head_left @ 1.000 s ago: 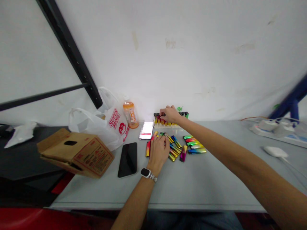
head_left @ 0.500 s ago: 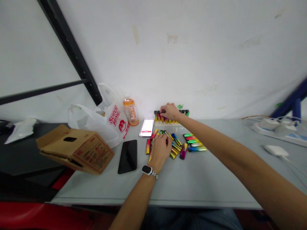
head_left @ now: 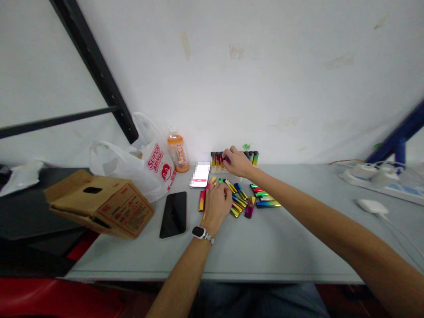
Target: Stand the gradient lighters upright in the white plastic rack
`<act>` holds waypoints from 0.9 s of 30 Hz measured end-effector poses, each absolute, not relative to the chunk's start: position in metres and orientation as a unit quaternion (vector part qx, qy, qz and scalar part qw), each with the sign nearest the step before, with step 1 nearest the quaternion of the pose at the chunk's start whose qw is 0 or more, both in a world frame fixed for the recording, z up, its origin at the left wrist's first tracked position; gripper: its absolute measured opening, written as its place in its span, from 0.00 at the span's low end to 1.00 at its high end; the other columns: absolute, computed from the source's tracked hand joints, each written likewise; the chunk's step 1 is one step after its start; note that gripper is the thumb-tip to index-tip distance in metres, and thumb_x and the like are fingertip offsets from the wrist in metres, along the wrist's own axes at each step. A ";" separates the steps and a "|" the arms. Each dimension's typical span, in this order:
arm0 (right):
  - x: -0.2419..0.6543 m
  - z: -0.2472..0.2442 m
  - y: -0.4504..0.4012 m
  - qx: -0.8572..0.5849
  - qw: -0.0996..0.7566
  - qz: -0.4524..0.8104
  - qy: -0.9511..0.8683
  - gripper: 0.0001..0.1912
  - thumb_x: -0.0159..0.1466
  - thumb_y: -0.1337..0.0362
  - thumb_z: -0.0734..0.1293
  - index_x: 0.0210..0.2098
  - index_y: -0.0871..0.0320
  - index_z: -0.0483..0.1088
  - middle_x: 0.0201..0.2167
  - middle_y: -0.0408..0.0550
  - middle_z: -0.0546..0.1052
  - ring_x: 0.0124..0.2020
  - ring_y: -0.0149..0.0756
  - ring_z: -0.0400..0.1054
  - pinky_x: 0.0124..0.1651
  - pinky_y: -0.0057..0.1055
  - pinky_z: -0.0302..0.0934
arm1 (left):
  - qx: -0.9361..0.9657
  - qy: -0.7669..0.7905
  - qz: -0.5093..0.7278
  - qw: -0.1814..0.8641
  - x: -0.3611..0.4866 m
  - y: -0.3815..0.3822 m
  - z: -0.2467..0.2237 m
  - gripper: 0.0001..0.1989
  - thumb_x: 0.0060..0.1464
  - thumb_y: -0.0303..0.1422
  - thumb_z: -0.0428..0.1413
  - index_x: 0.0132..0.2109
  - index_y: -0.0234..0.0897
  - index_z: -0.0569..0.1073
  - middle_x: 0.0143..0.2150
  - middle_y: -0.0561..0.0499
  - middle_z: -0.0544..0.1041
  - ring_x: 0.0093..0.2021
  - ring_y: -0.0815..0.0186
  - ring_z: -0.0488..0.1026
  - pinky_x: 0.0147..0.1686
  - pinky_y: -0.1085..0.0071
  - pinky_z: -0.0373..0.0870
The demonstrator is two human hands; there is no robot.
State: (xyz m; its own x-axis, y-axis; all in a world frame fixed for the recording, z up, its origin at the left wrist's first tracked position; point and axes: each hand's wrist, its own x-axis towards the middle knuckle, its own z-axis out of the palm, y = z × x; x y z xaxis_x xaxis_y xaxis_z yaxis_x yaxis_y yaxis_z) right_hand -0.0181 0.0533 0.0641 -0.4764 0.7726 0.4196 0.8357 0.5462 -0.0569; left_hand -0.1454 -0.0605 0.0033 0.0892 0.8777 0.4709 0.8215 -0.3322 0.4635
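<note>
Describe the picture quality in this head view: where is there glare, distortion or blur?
Head view: wide-angle lens bends the table edge and wall beams into curves; a bright glare patch sits on the wall behind the upright lighters; the small phone's screen is pixelated out; the right hand at the row looks slightly soft; the left hand over the loose lighters is sharper; lighting is even, shadows faint.

Bare forearms, no sleeves; smartwatch (head_left: 199, 232), dark face, pale band, on left wrist.
</note>
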 end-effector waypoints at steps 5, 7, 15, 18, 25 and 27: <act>0.009 0.051 0.002 -0.523 0.113 -0.106 -0.838 0.18 0.61 0.53 0.64 0.33 0.62 0.77 0.40 0.60 0.75 0.48 0.53 0.63 0.52 0.44 0.49 | 0.735 0.590 0.334 0.025 -0.142 -0.061 0.008 0.12 0.62 0.27 0.45 0.33 0.38 0.70 0.35 0.46 0.76 0.44 0.58 0.71 0.51 0.59 0.65; 0.018 0.045 -0.009 -0.544 0.077 -0.110 -0.828 0.22 0.59 0.49 0.65 0.32 0.63 0.78 0.40 0.64 0.76 0.49 0.56 0.63 0.53 0.46 0.49 | 0.733 0.594 0.330 0.028 -0.140 -0.062 0.010 0.12 0.62 0.28 0.46 0.32 0.38 0.70 0.35 0.46 0.76 0.42 0.58 0.71 0.48 0.60 0.65; 0.027 0.036 0.001 -0.584 0.093 0.008 -0.806 0.17 0.57 0.51 0.67 0.28 0.60 0.78 0.34 0.58 0.78 0.45 0.51 0.67 0.50 0.42 0.50 | 0.720 0.580 0.381 0.024 -0.140 -0.052 0.013 0.09 0.61 0.29 0.47 0.35 0.37 0.71 0.36 0.45 0.75 0.42 0.58 0.70 0.45 0.62 0.66; 0.034 0.037 0.001 -0.587 0.224 0.051 -0.776 0.15 0.60 0.53 0.66 0.26 0.59 0.75 0.28 0.50 0.77 0.38 0.43 0.68 0.47 0.39 0.51 | 0.698 0.562 0.436 0.075 -0.131 -0.038 0.023 0.08 0.61 0.33 0.50 0.38 0.35 0.72 0.38 0.44 0.76 0.43 0.59 0.71 0.46 0.63 0.66; 0.045 0.023 -0.021 -0.468 0.481 0.158 -0.724 0.12 0.62 0.59 0.64 0.25 0.58 0.71 0.23 0.43 0.70 0.30 0.34 0.62 0.36 0.30 0.54 | 0.675 0.474 0.480 0.299 -0.088 -0.023 0.032 0.20 0.60 0.48 0.51 0.38 0.35 0.75 0.35 0.48 0.78 0.35 0.64 0.73 0.38 0.69 0.67; 0.044 0.020 -0.028 -0.449 0.495 0.181 -0.722 0.11 0.62 0.60 0.63 0.28 0.58 0.73 0.23 0.43 0.71 0.29 0.34 0.62 0.35 0.30 0.55 | 0.674 0.449 0.504 0.300 -0.084 -0.027 0.027 0.19 0.61 0.48 0.51 0.37 0.35 0.74 0.34 0.48 0.78 0.35 0.65 0.73 0.37 0.71 0.66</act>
